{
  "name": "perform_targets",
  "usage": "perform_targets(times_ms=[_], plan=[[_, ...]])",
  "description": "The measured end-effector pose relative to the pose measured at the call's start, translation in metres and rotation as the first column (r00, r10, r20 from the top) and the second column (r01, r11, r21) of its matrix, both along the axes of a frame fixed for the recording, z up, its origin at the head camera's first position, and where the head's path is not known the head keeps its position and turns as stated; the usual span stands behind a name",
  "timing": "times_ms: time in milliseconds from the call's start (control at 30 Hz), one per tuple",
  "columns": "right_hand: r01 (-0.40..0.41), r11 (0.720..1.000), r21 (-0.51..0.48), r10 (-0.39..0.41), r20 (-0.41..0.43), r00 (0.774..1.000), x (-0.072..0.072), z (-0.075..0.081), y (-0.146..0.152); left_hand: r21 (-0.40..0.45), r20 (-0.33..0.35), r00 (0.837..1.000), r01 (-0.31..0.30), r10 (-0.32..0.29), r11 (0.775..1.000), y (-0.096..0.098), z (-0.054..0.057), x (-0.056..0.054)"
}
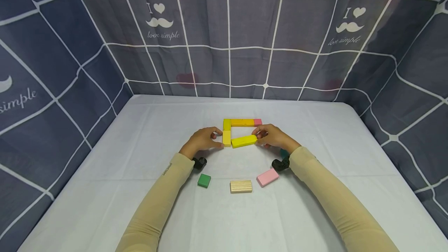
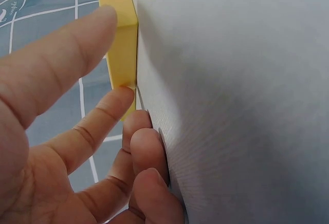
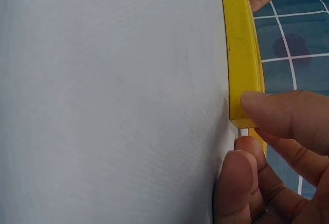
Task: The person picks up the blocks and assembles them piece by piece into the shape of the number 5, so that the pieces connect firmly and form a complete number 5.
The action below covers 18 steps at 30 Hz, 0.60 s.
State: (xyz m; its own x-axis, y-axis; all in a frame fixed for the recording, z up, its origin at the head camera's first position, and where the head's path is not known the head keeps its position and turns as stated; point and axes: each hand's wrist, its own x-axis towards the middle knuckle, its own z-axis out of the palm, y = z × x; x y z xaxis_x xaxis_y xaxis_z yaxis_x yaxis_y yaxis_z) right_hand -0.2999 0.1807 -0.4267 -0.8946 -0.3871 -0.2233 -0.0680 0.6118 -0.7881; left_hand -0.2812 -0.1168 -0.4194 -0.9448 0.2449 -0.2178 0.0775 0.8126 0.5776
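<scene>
1. The bright yellow block (image 1: pixel 244 141) lay on the white cloth (image 1: pixel 231 221), immediately left of the right hand (image 1: pixel 273 135). Its long axis ran mostly left to right, the right end swung slightly away from the person.
2. The right hand was the nearer one: its thumb and fingers pinched the block's right end, leaving the left end free.
3. That free end sat just beside the near end of the pale yellow block (image 1: pixel 226 138); whether the two touched could not be told. The pale one's long axis ran near to far, so the pair met at not quite a square corner.
4. The left hand (image 1: pixel 203 139) was on the opposite side of the pale block, thumb and index finger spread apart along its left side and touching it, not closed round it.
5. Beyond the pale block stood a darker yellow block (image 1: pixel 227 124), in line with it. From there an orange-yellow bar (image 1: pixel 242 122) ran rightward to a small pink block (image 1: pixel 258 122); the bright block was slanted against this bar.
6. Nearer the person, well apart, lay a green block (image 1: pixel 204 181), a ridged wooden block (image 1: pixel 241 186) and a larger pink block (image 1: pixel 267 177).
</scene>
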Motion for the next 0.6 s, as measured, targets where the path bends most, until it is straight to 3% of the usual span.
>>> perform_targets(times_ms=[600], plan=[[0.010, 1.000, -0.008, -0.009, 0.010, 1.000, -0.0003, 0.0006, -0.0007, -0.003, 0.001, 1.000, 0.007, -0.007, 1.000, 0.0007, 0.0001, -0.0011]])
